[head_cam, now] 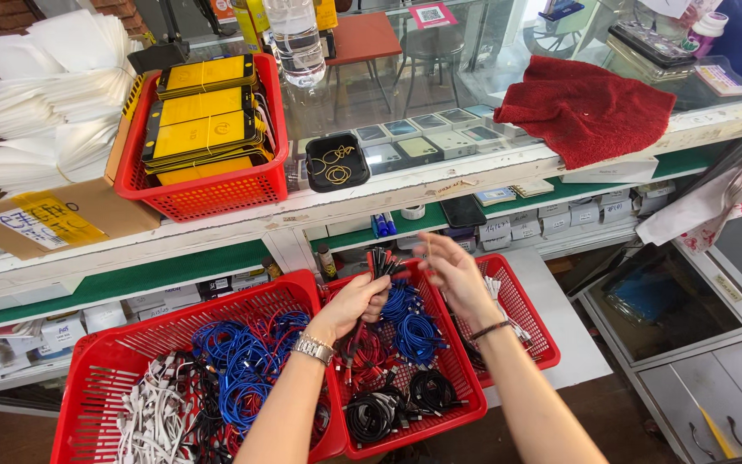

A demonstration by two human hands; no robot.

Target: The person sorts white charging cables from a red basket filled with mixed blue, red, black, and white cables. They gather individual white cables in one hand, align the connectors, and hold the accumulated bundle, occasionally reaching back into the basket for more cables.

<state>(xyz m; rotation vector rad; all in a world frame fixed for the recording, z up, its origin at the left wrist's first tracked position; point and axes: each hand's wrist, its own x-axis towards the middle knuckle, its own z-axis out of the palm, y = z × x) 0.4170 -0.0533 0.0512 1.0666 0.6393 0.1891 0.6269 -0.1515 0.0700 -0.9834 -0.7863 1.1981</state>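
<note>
Cable bundle [377,263] within left hand [355,302] fingers.

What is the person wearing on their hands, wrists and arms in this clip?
Both forearms are bare, with no sleeves in view and no gloves. The left hand has a silver metal-link wristwatch on its wrist. The right hand has a thin dark band around its wrist. No rings can be made out at this size.

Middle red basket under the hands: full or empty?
Partly filled. The middle red basket holds blue, red and black coiled cables, with mesh floor showing between them.
</note>
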